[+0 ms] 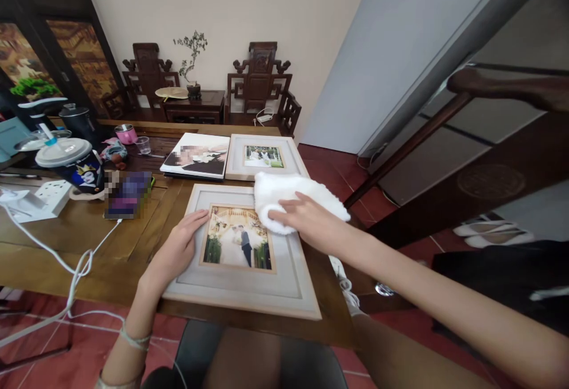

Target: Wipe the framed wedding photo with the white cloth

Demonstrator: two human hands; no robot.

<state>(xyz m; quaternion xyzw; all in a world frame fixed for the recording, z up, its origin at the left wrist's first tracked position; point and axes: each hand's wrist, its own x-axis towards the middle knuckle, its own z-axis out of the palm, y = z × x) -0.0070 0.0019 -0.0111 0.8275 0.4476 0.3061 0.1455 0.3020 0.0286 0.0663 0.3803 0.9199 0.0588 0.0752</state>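
Note:
A light wooden picture frame (249, 287) with a wedding photo of two people lies flat near the table's front edge. My right hand (297, 214) grips a white fluffy cloth (306, 190) and presses it on the frame's upper right part. The cloth covers that corner and hangs past the right side. My left hand (183, 241) lies on the frame's left border, fingers stretched out, fingertips close to the photo's edge. Behind are a second pale frame (291, 155) and a white-edged photo album or panel (198, 155).
On the wooden table (142, 258), to the left, are a phone (128, 194) on a white cable, a dark lidded cup (77, 166), a power strip (47, 199) and a pink cup (126, 134). A wooden chair (489, 158) stands close on the right.

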